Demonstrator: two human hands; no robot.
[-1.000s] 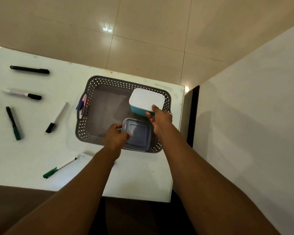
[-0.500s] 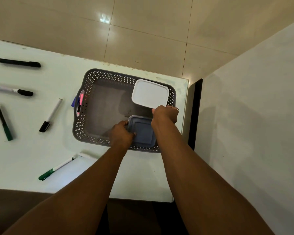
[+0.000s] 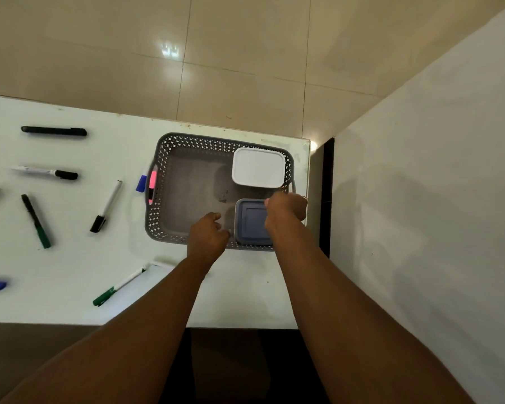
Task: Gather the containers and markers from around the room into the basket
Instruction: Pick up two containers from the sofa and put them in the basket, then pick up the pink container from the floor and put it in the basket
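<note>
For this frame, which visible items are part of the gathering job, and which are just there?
Job items:
- grey basket
- white-lidded container, in the basket
- blue-grey container, in the basket
- black marker
- black-capped markers
- green markers
- pink marker and blue marker at the basket's left handle

Just there:
- white table
- tiled floor
- wall
</note>
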